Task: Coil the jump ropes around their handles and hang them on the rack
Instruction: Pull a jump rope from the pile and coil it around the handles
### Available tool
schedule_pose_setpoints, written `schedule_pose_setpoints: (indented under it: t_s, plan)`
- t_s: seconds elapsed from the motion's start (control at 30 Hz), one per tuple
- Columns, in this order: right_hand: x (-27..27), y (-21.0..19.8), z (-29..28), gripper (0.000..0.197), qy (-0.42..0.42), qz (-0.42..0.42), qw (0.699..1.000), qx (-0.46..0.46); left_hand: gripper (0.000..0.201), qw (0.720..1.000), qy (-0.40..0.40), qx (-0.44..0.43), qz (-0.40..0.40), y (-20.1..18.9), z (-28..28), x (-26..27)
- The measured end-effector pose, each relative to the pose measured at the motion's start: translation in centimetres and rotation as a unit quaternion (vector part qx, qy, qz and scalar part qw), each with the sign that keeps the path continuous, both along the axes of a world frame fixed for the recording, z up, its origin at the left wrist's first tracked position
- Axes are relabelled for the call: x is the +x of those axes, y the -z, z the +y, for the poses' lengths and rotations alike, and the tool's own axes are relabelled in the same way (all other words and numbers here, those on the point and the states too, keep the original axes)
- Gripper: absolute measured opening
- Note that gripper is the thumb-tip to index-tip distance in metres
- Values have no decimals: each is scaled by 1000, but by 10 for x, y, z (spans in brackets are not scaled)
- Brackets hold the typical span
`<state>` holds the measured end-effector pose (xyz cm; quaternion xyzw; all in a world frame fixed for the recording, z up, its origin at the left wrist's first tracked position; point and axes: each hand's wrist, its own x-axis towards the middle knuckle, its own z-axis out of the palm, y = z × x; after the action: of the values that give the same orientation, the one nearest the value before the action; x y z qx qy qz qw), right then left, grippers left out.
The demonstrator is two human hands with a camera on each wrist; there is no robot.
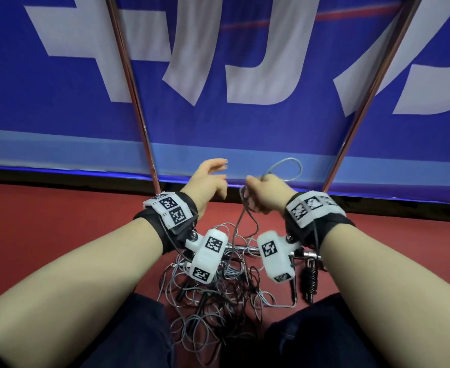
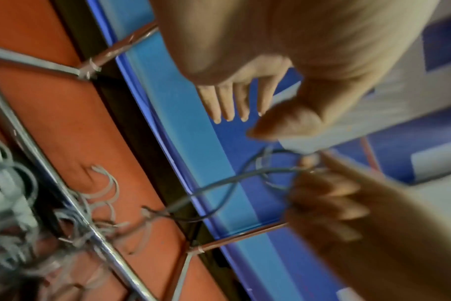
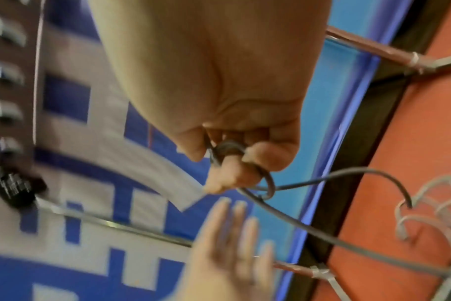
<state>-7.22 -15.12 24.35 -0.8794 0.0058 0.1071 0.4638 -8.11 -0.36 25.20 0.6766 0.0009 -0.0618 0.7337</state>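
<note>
No text can be read with certainty. The blue banner point(image 1: 218, 75) across the upper frame carries big white characters, cut off by the edges. The wrist bands point(image 1: 172, 209) show only black-and-white square code markers.

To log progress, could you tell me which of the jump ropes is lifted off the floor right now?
Only the grey rope gripped in the right hand; its loop stands above the fist, while the other ropes lie tangled on the red floor.

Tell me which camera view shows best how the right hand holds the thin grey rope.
The right wrist view: the right hand has the thin grey rope looped round its curled fingers. The head view shows only the hand's back; the left wrist view is blurred.
</note>
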Motion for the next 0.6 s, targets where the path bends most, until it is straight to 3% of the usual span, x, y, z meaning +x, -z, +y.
schedule_pose_setpoints:
  t_s: [0.1,0.2,0.33,0.4,0.47,0.53,0.6]
  plan:
    - [-6,-27,-6,41,29,44,950,306,89,979,125,163,-8,18,9,7]
    - [-15,-61,-3,39,-2,38,895,445,100,935,259,244,2,35,11,8]
    - [-21,-93,2,36,-42,14,822,568,100,941,222,253,-27,52,-2,13]
    - [-22,-101,5,35,-53,12,806,590,80,958,181,217,-43,53,-8,17]
    - [-21,-105,9,35,-56,6,805,590,45,964,170,200,-43,53,-10,21]
    - [-18,-105,11,35,-58,-7,810,584,6,937,193,289,-32,52,-8,20]
    - [-14,-106,9,35,-51,-23,806,589,17,901,204,382,-35,61,-2,24]
